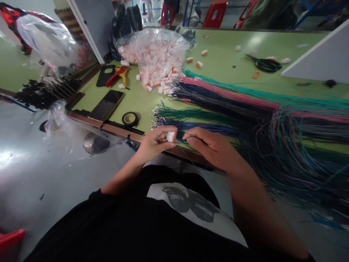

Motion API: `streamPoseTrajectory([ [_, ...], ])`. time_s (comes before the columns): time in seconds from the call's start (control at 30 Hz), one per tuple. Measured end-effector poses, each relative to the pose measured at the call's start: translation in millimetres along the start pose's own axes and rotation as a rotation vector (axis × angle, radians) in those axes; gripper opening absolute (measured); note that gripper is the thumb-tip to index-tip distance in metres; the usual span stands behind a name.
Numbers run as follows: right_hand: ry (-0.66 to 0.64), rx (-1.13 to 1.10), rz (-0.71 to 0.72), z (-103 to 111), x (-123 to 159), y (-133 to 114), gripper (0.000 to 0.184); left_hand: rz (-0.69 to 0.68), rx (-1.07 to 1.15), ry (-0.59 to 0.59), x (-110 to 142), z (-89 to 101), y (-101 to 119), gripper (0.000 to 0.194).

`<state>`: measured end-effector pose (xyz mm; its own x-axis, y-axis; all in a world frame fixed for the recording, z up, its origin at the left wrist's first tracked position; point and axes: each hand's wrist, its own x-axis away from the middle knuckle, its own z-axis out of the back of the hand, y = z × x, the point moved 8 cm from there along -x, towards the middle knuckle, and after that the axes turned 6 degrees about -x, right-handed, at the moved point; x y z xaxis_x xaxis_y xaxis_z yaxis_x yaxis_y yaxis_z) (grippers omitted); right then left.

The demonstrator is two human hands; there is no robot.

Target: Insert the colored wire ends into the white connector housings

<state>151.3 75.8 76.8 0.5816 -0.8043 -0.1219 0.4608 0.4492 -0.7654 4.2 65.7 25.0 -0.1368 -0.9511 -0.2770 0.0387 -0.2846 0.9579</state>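
Note:
Between the thumb and fingers of my left hand [156, 142] is a small white and orange connector housing [171, 137], held over the table's front edge. Thin green wires [183, 148] hang below it. My right hand [205, 142] is close by on the right, its thumb and forefinger pinched on a thin dark wire [188, 135] whose tip points toward the housing. Just behind the hands lie bundles of blue wires [207, 126] and green wires [196, 113]. Beyond them are thicker bundles of dark wires [218, 100] and pink wires [231, 91], metal ends facing left.
A clear plastic bag [160, 54] of connector housings lies open at the back. Left on the table are a phone [106, 105], black tape roll [130, 119] and red-yellow pliers [117, 75]. Scissors [265, 64] lie back right. Loose wires drape over the right edge.

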Motion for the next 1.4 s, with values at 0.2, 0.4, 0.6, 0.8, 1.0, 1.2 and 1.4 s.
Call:
streamPoseTrajectory([
  [0.2,-0.024,-0.224,0.073,-5,2,-4,0.025,-0.002,-0.034,0.015,0,1.7,0,0.033],
  [0.4,0.129,-0.062,0.111,2,-1,-17,0.015,0.044,-0.079,0.015,0,1.1,-3,0.033],
  [0.6,0.221,0.075,0.063,2,-1,-14,0.014,0.053,-0.014,-0.002,-1,0.4,-7,0.034],
  [0.8,0.241,0.161,0.019,3,-2,-3,0.011,0.041,0.058,-0.008,-2,-1.2,-8,0.033],
  [1.0,0.236,0.25,0.005,0,-3,-4,0.013,0.078,0.062,-0.007,-2,-1.2,-12,0.036],
  [1.2,0.236,0.312,0.002,-6,-4,-5,0.015,0.055,0.097,-0.008,-2,-2.1,-11,0.035],
  [1.4,0.198,0.423,-0.011,-11,-6,-5,0.018,0.065,0.117,-0.006,-3,-2.7,-9,0.034],
])
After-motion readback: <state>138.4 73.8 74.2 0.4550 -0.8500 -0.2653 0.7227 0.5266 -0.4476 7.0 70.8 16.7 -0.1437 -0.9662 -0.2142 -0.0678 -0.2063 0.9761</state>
